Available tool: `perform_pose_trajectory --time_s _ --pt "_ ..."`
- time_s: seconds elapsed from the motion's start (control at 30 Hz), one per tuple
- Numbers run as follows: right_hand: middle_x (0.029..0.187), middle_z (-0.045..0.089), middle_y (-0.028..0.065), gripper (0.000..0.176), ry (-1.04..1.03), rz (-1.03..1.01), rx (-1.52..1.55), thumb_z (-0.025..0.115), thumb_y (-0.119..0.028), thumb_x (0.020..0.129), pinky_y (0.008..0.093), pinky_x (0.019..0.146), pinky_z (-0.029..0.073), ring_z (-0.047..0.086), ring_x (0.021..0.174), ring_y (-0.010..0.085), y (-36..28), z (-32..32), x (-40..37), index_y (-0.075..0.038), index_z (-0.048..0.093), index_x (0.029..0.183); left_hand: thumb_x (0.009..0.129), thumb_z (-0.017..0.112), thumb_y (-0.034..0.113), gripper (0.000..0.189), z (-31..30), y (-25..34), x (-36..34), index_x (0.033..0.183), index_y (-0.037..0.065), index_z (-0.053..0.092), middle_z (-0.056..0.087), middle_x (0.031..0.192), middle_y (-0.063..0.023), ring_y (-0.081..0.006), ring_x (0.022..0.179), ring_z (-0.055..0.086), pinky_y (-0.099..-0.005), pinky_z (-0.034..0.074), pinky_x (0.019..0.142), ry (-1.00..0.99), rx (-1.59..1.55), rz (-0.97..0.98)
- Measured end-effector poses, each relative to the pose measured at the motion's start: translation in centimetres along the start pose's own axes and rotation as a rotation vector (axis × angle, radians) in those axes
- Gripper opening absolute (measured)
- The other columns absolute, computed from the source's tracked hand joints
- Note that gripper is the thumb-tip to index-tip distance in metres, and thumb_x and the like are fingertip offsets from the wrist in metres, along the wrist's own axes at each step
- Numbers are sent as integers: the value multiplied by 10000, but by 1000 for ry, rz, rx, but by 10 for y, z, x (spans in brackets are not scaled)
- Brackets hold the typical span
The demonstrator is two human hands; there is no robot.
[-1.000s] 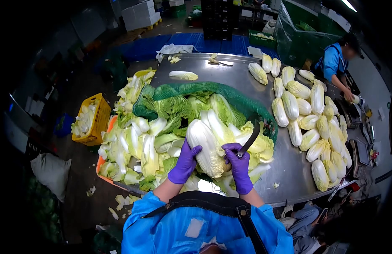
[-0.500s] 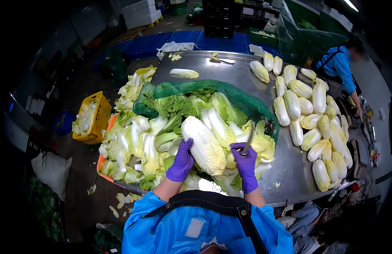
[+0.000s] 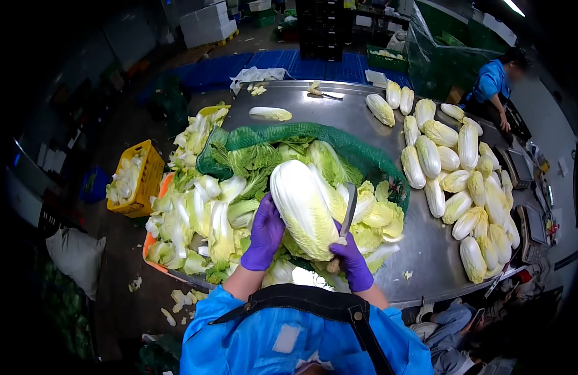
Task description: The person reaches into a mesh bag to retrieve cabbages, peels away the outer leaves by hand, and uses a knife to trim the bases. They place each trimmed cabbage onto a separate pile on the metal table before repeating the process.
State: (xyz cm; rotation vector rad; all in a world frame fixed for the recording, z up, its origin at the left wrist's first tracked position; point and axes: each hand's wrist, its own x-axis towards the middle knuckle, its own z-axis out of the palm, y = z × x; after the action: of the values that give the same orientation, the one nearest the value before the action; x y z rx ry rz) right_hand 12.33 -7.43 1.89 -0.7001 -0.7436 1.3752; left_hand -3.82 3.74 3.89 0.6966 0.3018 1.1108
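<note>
A trimmed napa cabbage point(image 3: 303, 209) is tilted in front of me, pale leaf end toward my body. My left hand point(image 3: 264, 236), in a purple glove, cradles its left side. Gloved in purple too, my right hand point(image 3: 354, 262) is closed around the handle of a knife point(image 3: 349, 215), whose blade points up and away. Its fingers touch the cabbage's lower right side. Beneath both hands lie loose cabbage leaves point(image 3: 220, 228) and a green mesh bag point(image 3: 373, 155) with leafy cabbages in it.
Several trimmed cabbages point(image 3: 467, 144) cover the right of the metal table point(image 3: 389, 275). Another knife point(image 3: 326, 95) lies at the far edge. A yellow crate point(image 3: 153, 178) of scraps stands left on the floor. Scales point(image 3: 531, 226) and a co-worker point(image 3: 492, 84) are at the right.
My right hand has come down and left against the cabbage, with the knife blade turned more upright. The cabbage has turned slightly. At the right, the co-worker's arm has drawn back from the scale.
</note>
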Motion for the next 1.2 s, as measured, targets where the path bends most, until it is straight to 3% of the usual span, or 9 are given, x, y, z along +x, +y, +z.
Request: perform_pose_trajectory --time_s 0.27,0.43,0.8,0.9,0.93,0.97,1.0,1.1,1.2 --pt "1102 568 73 639 159 353 329 629 -344 783 240 666 452 563 762 110 33 -13 -15 -18 388 1277 782 605 455 721 -26 -23 7 1338 94 320 405 1327 -131 -310 1205 399 -474 306 1026 -7 -466 -272" --pt "1131 571 93 632 149 40 121 529 -427 832 180 512 386 408 495 43 19 -22 2 -9 395 1287 795 593 444 716 -32 -22 11 1342 82 305 388 1339 -132 -314 1208 391 -465 296 1033 61 -418 -250" --pt "1153 542 109 594 332 243 79 632 -146 786 281 929 388 522 1025 183 16 -64 -16 21 370 1292 842 512 419 678 -7 -39 17 1364 70 256 293 1395 -138 -273 1275 303 -447 250 1051 -215 -122 -402" --pt "752 603 64 384 696 72 723 586 -270 809 280 552 472 549 586 175 -12 -58 -18 18 538 1058 784 565 471 785 14 -38 21 1368 59 241 265 1403 -153 -285 1297 268 -464 272 1033 -358 63 -431" --pt "559 520 29 319 267 210 778 596 -359 789 315 386 381 414 397 180 19 -128 -32 -53 586 875 787 561 482 786 23 -37 21 1366 53 247 285 1389 -163 -306 1291 279 -470 286 1028 -401 145 -418" --pt "488 481 40 324 644 171 677 587 -417 778 351 375 374 381 359 218 3 -131 -24 -94 574 755 787 563 478 786 23 -40 22 1366 51 247 294 1382 -175 -311 1287 285 -475 280 1030 -395 151 -441" --pt "638 575 65 366 83 109 867 595 -412 774 333 428 418 471 461 213 0 -164 -35 -67 589 898 790 562 451 765 17 -44 22 1361 43 256 311 1370 -187 -325 1277 302 -481 274 1032 -392 105 -469" --pt "1191 542 100 568 638 -449 309 553 -393 798 363 953 378 498 1095 236 -57 -189 -14 -47 458 1238 796 550 387 715 -1 -48 15 1347 24 274 320 1359 -209 -368 1257 322 -490 265 1036 -317 47 -567" --pt "817 600 2 366 781 -565 332 613 -352 773 244 581 408 490 591 123 -120 -250 -6 -106 551 1036 825 518 366 668 -17 -45 8 1345 24 276 313 1359 -217 -371 1251 327 -474 271 1038 -278 55 -592"
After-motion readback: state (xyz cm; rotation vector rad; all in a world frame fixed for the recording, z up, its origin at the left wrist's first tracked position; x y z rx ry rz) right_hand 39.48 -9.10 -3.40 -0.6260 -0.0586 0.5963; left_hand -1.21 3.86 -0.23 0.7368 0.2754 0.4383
